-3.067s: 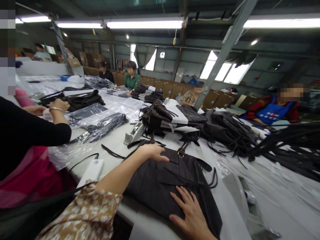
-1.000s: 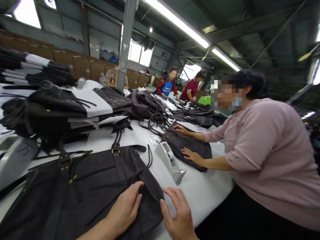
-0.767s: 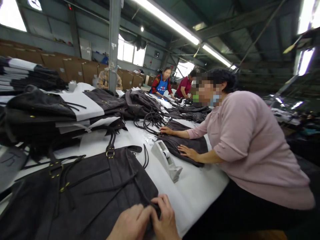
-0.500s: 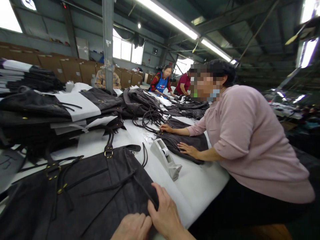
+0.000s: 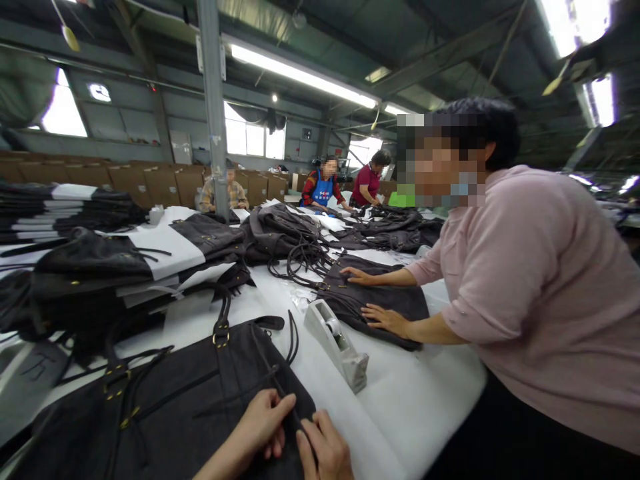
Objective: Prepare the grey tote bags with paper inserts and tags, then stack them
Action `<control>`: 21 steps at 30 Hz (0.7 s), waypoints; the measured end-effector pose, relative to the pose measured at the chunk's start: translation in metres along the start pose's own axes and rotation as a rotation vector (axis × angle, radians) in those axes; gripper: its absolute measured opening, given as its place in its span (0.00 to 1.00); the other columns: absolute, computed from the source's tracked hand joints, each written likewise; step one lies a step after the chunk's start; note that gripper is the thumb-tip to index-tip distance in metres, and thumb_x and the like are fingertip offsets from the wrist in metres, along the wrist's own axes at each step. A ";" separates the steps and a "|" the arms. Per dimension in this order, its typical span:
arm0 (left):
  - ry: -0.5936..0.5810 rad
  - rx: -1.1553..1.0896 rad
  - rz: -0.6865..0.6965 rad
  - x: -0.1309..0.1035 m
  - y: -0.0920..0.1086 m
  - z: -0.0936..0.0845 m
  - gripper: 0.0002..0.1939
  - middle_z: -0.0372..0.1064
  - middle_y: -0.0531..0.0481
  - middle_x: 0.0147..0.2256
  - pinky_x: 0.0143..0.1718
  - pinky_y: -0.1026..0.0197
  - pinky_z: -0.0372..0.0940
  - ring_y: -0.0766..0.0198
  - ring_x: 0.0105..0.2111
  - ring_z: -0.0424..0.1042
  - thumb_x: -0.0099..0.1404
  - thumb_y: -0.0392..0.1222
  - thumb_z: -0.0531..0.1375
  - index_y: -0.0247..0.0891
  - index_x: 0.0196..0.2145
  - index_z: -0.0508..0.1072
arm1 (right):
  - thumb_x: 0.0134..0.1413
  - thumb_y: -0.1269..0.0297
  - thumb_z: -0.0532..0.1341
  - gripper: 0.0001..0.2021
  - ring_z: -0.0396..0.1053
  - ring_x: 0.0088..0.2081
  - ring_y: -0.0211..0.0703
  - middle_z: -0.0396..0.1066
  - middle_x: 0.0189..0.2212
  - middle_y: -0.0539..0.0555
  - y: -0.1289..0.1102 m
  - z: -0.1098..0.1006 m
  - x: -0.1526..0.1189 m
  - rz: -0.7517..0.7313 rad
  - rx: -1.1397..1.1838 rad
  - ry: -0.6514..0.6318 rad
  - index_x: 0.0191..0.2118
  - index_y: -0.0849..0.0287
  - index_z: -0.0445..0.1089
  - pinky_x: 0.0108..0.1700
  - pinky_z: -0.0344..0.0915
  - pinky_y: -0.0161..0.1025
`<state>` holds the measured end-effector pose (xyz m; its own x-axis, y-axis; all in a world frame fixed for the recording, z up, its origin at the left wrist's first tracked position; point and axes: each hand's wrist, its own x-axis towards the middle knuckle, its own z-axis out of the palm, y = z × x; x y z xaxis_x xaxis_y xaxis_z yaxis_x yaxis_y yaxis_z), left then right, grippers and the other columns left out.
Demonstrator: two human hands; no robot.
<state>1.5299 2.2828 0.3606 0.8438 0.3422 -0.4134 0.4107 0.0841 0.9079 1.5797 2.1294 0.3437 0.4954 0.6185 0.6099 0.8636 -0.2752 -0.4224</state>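
A dark grey handbag [image 5: 185, 393] with brass-coloured buckles, handles and thin cords lies flat before me on the table. My left hand [image 5: 265, 427] rests over its right part, fingers curled and thumb near the side seam, apparently pinching the material there. At the bag's right edge, my right hand [image 5: 325, 448] is closed on the side, thumb and fingers round the border. Just beyond the bag stands a grey tape dispenser [image 5: 336, 343]. The bag's lower left part runs out of view.
A person in a pink top [image 5: 545, 287] leans in from the right, both hands flat on another dark bag [image 5: 385, 293]. Stacked bags with white paper [image 5: 167, 253] fill the left. Several people work farther back, beside a metal post [image 5: 214, 120] and cardboard boxes [image 5: 160, 187].
My left hand has moved up and over the bag's side, away from its lower edge. My right hand has slid lower along the edge. The other person's far hand has shifted onto their bag.
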 end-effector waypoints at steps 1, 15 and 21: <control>0.020 -0.015 0.037 0.002 0.002 -0.001 0.24 0.62 0.56 0.11 0.07 0.72 0.43 0.66 0.08 0.62 0.54 0.67 0.52 0.41 0.26 0.56 | 0.61 0.61 0.52 0.12 0.71 0.33 0.45 0.70 0.31 0.56 0.002 -0.008 0.003 0.017 0.051 -0.032 0.39 0.56 0.73 0.35 0.69 0.38; 0.096 0.022 0.077 0.000 0.003 -0.017 0.23 0.59 0.57 0.12 0.08 0.68 0.46 0.68 0.08 0.57 0.54 0.62 0.54 0.37 0.28 0.64 | 0.56 0.42 0.49 0.28 0.68 0.29 0.44 0.71 0.24 0.54 0.009 -0.006 0.053 0.611 0.381 -0.307 0.26 0.63 0.73 0.31 0.63 0.36; 0.204 -0.155 0.347 -0.010 0.007 -0.039 0.20 0.70 0.49 0.27 0.34 0.63 0.66 0.59 0.31 0.70 0.58 0.57 0.55 0.35 0.27 0.67 | 0.57 0.50 0.53 0.24 0.72 0.45 0.49 0.73 0.44 0.62 0.014 0.013 0.097 0.568 0.654 -0.207 0.51 0.62 0.70 0.48 0.67 0.45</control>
<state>1.5104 2.3168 0.3741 0.8306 0.5520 -0.0740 0.0450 0.0659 0.9968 1.6383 2.1947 0.3882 0.7512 0.6546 0.0849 0.2352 -0.1453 -0.9610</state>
